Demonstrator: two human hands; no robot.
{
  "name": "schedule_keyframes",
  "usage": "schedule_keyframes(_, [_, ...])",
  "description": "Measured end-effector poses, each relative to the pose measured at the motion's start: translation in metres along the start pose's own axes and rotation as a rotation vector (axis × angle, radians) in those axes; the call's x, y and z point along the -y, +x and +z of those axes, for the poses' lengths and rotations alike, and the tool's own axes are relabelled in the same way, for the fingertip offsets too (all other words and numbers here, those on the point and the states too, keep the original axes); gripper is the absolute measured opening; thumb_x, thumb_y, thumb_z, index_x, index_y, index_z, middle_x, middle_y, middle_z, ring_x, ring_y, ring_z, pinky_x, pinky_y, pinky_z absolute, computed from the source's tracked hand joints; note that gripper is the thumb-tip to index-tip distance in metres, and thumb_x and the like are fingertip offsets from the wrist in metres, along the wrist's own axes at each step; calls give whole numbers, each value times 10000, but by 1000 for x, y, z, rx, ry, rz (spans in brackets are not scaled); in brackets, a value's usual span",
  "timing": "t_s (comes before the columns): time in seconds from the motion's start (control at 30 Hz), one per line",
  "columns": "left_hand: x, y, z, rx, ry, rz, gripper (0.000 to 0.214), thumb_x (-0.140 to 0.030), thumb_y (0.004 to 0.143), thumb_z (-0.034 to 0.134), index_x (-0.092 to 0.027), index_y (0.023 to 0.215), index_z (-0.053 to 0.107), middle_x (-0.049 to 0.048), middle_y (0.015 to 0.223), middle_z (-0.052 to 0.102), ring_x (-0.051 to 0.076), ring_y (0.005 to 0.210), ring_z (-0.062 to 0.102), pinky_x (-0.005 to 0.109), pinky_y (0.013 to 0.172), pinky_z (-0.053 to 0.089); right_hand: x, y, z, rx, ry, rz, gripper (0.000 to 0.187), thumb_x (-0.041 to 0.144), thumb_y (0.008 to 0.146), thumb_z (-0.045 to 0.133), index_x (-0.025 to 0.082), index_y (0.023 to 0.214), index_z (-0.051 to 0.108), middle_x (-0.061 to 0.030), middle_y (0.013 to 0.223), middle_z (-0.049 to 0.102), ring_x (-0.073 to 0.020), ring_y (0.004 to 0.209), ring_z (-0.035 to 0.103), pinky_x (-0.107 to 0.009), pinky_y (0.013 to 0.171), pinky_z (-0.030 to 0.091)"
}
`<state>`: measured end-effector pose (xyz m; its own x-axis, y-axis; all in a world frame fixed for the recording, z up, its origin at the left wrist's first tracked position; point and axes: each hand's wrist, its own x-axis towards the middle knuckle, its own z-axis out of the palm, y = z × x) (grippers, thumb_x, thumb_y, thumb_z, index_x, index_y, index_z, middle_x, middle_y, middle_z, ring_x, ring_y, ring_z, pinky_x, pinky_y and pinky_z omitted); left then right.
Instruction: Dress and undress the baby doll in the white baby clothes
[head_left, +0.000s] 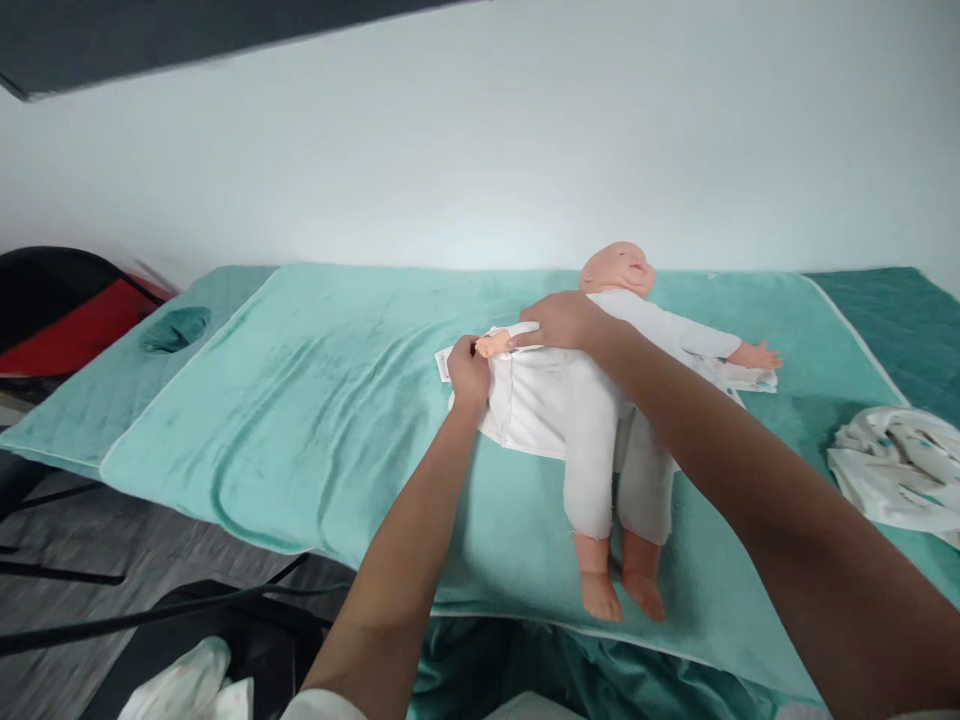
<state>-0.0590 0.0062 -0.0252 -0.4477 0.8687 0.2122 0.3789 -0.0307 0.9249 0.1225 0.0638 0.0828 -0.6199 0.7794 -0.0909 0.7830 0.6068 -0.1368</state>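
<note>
A baby doll (591, 460) with a white cloth body lies face up, its head toward the wall and its bare feet toward me. Beneath its side is spread a white baby garment (525, 410) with a small label. My left hand (470, 372) is closed on the garment's edge, right beside the doll's small hand (493, 344). Across the doll's chest, my right hand (566, 322) has its fingers closed around the doll's forearm, close to the wrist. The doll's other arm stretches out to the right over more of the garment.
A green velvety cover (300, 400) drapes the padded bed, which has a face hole (176, 330) at its left end. Crumpled printed cloth (900, 465) lies at the right. More cloth (184, 685) rests on a black seat (262, 635) below. A white wall (420, 150) stands behind.
</note>
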Motion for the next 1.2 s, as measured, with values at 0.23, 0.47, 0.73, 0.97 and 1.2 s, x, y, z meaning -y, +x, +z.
schedule_keyframes(0.23, [3, -4, 1, -115, -1, 106, 186, -283, 948, 561, -212, 777, 540, -9, 755, 591, 148, 738, 540, 284, 724, 406, 1, 2, 3, 64, -138, 39, 628, 757, 904, 433, 217, 1026, 729, -118, 1045, 754, -285, 918, 666, -325, 688, 331])
schedule_keyframes(0.47, [2, -12, 1, -147, 158, 336, 185, -272, 990, 510, -229, 810, 509, 12, 811, 558, 172, 779, 533, 308, 761, 395, 5, 3, 7, 43, -180, 45, 548, 696, 931, 448, 218, 1005, 706, -108, 1016, 753, -274, 893, 668, -340, 692, 342])
schedule_keyframes(0.73, [-11, -20, -3, -90, 129, 320, 218, -290, 1022, 451, -229, 814, 472, 23, 848, 550, 162, 802, 532, 296, 790, 426, 1, 6, 11, 21, -178, 44, 532, 709, 916, 474, 227, 962, 693, -106, 985, 751, -296, 906, 667, -360, 698, 351])
schedule_keyframes(0.97, [-12, -25, -4, -55, 144, 426, 219, -307, 1032, 422, -229, 835, 481, 45, 879, 560, 179, 845, 547, 310, 804, 430, 3, 4, 8, 21, -171, 68, 506, 678, 925, 488, 219, 940, 702, -122, 981, 748, -304, 923, 664, -373, 736, 357])
schedule_keyframes(1.2, [-15, -28, 2, 164, 238, 533, 253, -366, 1050, 376, -227, 928, 549, 68, 964, 617, 193, 935, 591, 314, 844, 428, 11, 7, 18, -29, -189, -13, 401, 525, 968, 511, 175, 1044, 691, -150, 1049, 733, -312, 978, 658, -381, 795, 360])
